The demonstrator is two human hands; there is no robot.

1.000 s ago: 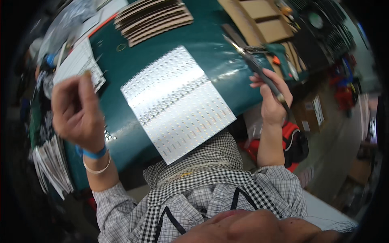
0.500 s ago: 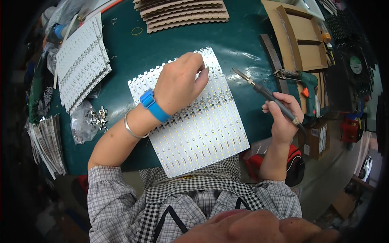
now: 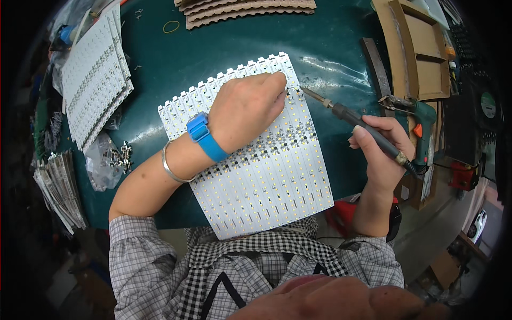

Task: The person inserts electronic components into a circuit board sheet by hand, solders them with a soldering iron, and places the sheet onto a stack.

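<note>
A white LED circuit board panel (image 3: 266, 186) with a row of white connectors along its far edge lies tilted in front of me, its near end over my lap. My left hand (image 3: 250, 106) is closed above the panel's far right part, fingers curled and pressed together; what they hold, if anything, is hidden. A blue wristband and a silver bangle are on that wrist. My right hand (image 3: 386, 146) grips a soldering iron (image 3: 362, 122) by its dark handle. The iron's metal tip points left, by the panel's right edge, close to my left fingertips.
More white panels (image 3: 96, 80) are stacked at the left, near a plastic bag (image 3: 101, 170) with small metal parts (image 3: 121, 157) and bundled strips (image 3: 58, 186). Corrugated sheets (image 3: 245, 13) lie at the back. At right are a dark bar (image 3: 376, 72), a cardboard tray (image 3: 429, 50) and a green glue gun (image 3: 424, 125).
The soldering iron's tip has come closer to the panel's right edge and my left fingers. My left hand has shifted slightly right, its fingers curled tighter. The whole view has shifted a little.
</note>
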